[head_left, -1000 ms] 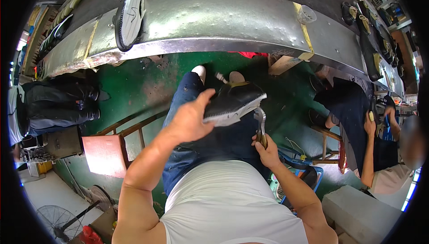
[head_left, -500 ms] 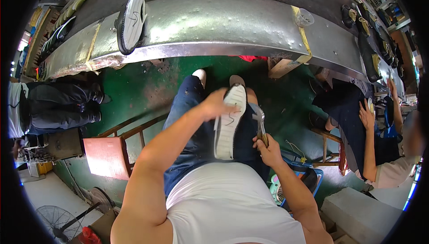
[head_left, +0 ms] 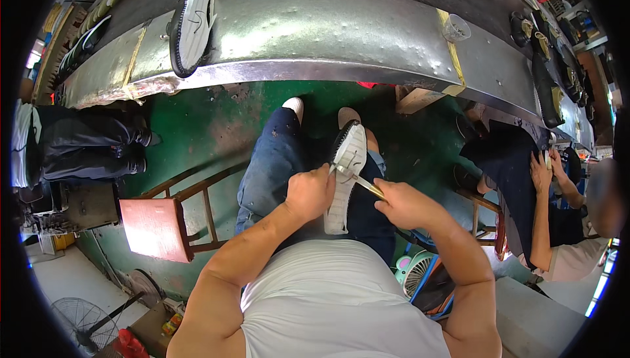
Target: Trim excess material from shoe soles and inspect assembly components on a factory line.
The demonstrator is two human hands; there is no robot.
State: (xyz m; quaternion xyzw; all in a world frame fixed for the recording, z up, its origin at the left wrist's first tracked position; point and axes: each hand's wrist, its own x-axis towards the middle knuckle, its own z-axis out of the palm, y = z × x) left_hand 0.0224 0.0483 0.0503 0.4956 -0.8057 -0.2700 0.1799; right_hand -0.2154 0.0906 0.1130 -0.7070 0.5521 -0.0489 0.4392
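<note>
A shoe with a pale ridged sole facing up and a black upper edge lies lengthwise over my thighs. At its left edge, my left hand is closed, its thumb and fingertips pinching the rim. From the right, my right hand grips the brown-and-yellow handle of a hammer-like tool. The tool's metal head lies over the middle of the sole, close to my left fingertips. Whether the head touches the sole or something in my left fingers I cannot make out. A dark curved mark shows on the sole.
A metal-edged bench runs across ahead, with another sole-up shoe on its rim and a clear cup farther right. A red-topped stool stands at left, a small green fan at lower right. A co-worker sits at right.
My left hand has come down from over the sole to its left edge. My right hand has swung the tool inward from beside the shoe onto the sole. The shoe has tilted slightly rightward.
</note>
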